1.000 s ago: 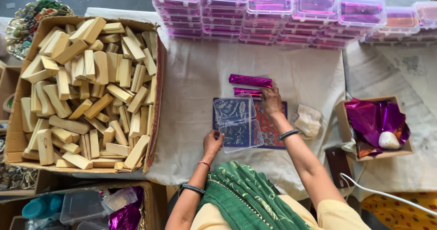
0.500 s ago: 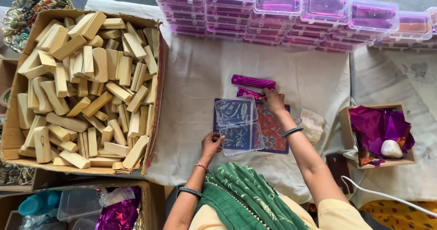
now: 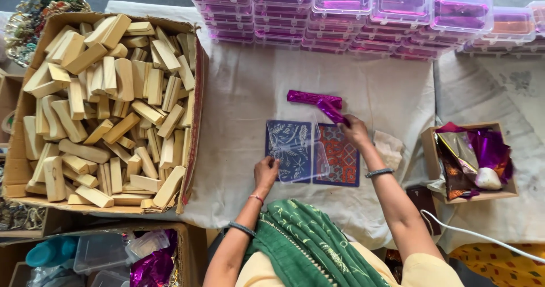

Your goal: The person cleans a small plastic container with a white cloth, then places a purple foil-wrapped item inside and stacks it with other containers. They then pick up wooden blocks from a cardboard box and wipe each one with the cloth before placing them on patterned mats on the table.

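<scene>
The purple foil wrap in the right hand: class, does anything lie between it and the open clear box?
Nothing visible does. The right hand holds the purple foil wrap just above the open clear box, whose lid is already up; the left hand steadies its near edge.
</scene>
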